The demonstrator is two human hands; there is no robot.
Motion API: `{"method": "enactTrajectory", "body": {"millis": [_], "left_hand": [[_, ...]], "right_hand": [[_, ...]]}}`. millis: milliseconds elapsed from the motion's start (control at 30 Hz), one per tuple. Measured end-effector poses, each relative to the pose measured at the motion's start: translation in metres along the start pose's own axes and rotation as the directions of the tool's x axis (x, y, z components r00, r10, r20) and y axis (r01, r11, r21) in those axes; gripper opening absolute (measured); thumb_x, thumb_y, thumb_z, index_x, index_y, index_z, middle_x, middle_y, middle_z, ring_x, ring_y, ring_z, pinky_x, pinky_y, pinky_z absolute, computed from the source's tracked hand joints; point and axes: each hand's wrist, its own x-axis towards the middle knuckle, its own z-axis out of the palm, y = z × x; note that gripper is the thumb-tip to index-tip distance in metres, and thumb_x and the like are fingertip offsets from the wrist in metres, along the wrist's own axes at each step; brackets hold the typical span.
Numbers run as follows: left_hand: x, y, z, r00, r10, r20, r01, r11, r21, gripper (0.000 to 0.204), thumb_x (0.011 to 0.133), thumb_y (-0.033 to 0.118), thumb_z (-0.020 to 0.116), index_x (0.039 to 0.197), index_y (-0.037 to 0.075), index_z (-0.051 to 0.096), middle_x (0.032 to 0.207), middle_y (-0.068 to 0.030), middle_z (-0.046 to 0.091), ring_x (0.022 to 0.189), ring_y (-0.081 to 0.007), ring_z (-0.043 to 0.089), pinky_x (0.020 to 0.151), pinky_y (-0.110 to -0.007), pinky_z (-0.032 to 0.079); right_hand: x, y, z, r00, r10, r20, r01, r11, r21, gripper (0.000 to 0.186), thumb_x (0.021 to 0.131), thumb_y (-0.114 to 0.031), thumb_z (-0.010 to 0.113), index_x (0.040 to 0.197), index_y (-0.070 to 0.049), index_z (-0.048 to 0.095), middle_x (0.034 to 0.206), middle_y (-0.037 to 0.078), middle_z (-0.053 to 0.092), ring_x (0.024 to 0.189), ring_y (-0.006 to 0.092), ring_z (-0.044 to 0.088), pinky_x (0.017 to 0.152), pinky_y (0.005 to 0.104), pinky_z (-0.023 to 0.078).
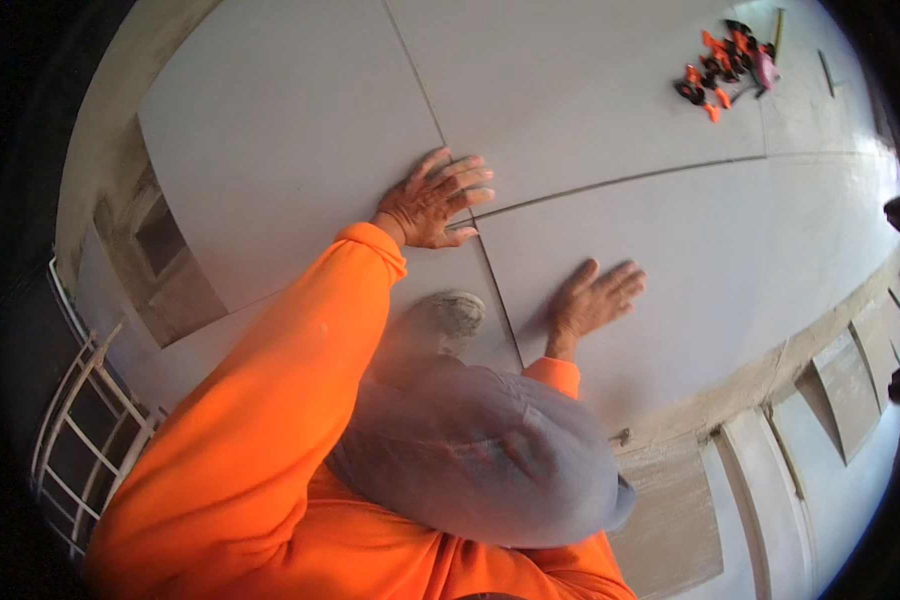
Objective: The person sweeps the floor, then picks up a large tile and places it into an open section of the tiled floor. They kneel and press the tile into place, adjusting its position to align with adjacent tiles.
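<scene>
Large light-grey floor tiles [620,240] meet at thin dark joints in front of me. My left hand [432,200] lies open across the joint close to the corner where the tiles meet, fingers spread and pointing right. To its lower right, my right hand [595,300] rests open over the near right tile, its fingers stretched out and a little blurred. Neither hand holds anything. Between my arms, my bent knee in grey trousers [480,450] and a worn, dusty shoe [455,318] are close to the tiles.
A pile of orange and black small pieces [725,65] lies at the far right, with a pink item [766,70] beside it. A thin dark stick [827,73] lies farther right. White metal railing [90,430] stands at left. Loose tile pieces [842,390] are at lower right.
</scene>
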Motion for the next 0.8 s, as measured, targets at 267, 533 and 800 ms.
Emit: {"method": "enactTrajectory", "body": {"millis": [267,533,800], "left_hand": [[-0.028,-0.006,0.002,1.0,-0.002,-0.016,0.001,0.999,-0.041,0.065,0.09,0.051,0.069,0.145,0.028,0.042,0.159,-0.0004,0.033,0.155,-0.0218,0.027,0.129,-0.057,0.021],[-0.033,-0.002,0.01,0.997,0.023,-0.07,-0.024,1.0,-0.017,0.067,0.09,0.05,0.069,0.147,0.029,0.041,0.158,0.0001,0.034,0.155,-0.0208,0.026,0.13,-0.055,0.02],[-0.04,-0.002,0.008,0.999,-0.028,-0.03,0.027,1.0,-0.008,0.067,0.088,0.048,0.072,0.145,0.03,0.042,0.157,-0.0004,0.036,0.155,-0.0209,0.027,0.129,-0.056,0.022]], "right_hand": [[-0.039,-0.005,0.04,0.989,-0.018,0.148,0.006,0.996,0.084,0.085,0.107,-0.065,0.032,0.168,-0.007,0.017,0.175,0.024,0.006,0.162,0.0409,0.001,0.127,0.0614,0.002],[-0.009,0.017,0.004,0.99,-0.115,0.078,0.109,0.991,0.081,0.081,0.109,-0.061,0.033,0.168,-0.007,0.019,0.174,0.025,0.01,0.161,0.0426,0.007,0.126,0.0632,0.009],[-0.04,0.005,0.046,0.993,-0.037,0.113,0.041,0.999,-0.031,0.084,0.107,-0.065,0.032,0.168,-0.009,0.018,0.174,0.023,0.011,0.162,0.0407,0.008,0.127,0.0628,0.007]]}}
